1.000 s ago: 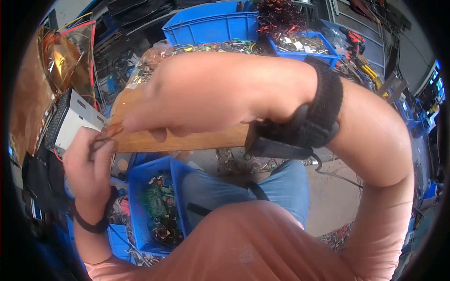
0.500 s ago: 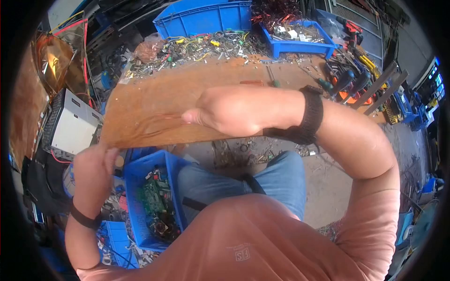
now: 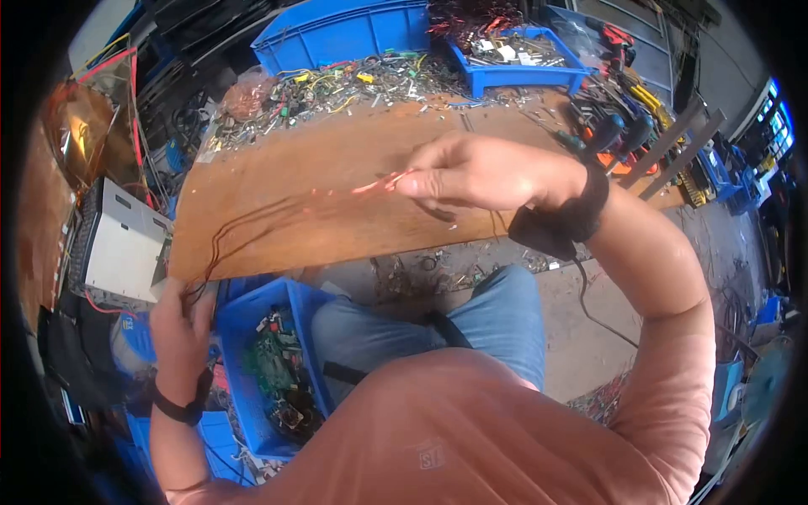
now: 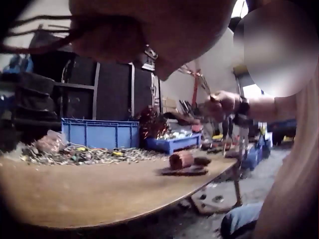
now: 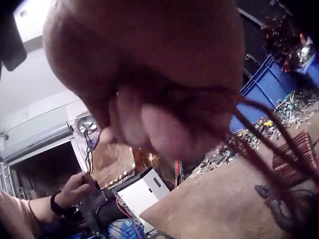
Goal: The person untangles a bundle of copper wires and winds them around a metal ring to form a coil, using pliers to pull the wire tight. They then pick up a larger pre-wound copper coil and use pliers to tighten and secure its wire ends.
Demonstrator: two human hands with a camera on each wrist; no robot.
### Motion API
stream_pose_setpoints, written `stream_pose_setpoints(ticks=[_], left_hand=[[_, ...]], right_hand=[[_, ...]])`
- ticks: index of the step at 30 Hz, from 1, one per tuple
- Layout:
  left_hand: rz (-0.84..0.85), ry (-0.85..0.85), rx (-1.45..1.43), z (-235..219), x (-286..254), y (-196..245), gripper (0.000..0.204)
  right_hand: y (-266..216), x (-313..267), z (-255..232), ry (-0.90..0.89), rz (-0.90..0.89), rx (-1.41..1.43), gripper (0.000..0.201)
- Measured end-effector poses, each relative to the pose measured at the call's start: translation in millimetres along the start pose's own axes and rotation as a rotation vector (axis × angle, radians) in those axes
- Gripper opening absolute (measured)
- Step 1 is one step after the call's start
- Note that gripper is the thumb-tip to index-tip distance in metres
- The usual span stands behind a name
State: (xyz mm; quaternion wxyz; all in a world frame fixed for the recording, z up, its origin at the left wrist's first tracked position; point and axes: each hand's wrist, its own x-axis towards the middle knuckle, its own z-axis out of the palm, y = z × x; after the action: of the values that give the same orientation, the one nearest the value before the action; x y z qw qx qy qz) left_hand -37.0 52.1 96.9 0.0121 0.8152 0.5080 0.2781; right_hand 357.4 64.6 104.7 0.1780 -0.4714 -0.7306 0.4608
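Stretched wider now, copper wires (image 3: 278, 210) pinched in both hands' grip, blue bin (image 3: 252, 370) holding boards.

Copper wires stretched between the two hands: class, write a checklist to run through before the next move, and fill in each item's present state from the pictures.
1. Right hand pinches one end of the copper wires: ok.
2. Left hand has a grip on the other end, at the near left corner of the wooden board: ok.
3. Wires run clear between the hands, with no snag on the board: ok in the head view.
4. All strands held together at the right hand: cannot tell, the wrist view is blurred.
5. Scrap pile at the far edge lies apart from the wires: ok.
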Motion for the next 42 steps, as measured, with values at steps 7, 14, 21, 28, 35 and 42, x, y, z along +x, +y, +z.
stream_pose_setpoints(ticks=[7, 14, 21, 28, 35, 42], left_hand=[[-0.177, -0.168, -0.399, -12.3, 7.2, 47.4, 0.021], [0.019, -0.130, -0.003, -5.2, 1.2, 40.1, 0.017], [0.055, -0.218, 0.135, 2.2, -0.9, 34.8, 0.017], [-0.139, -0.234, -0.241, 18.7, -8.0, 21.1, 0.020], [-0.214, -0.713, -0.414, -9.7, -6.7, 55.4, 0.020], [-0.538, -0.740, -0.870, -3.0, -39.9, 36.0, 0.024]], right_hand=[[-45.2, 3.4, 41.0, 0.067, -0.147, -0.042, 0.039], [-30.5, 19.0, 58.7, 0.071, -0.190, -0.054, 0.038], [-17.3, 24.8, 61.4, 0.004, -0.195, -0.052, 0.037], [-31.8, 33.0, 72.1, 0.141, -0.219, -0.133, 0.034], [-64.8, 45.4, 128.5, 0.111, -0.419, -0.535, 0.021], [-71.8, 56.2, 140.0, 0.028, -0.710, -0.624, 0.011]])
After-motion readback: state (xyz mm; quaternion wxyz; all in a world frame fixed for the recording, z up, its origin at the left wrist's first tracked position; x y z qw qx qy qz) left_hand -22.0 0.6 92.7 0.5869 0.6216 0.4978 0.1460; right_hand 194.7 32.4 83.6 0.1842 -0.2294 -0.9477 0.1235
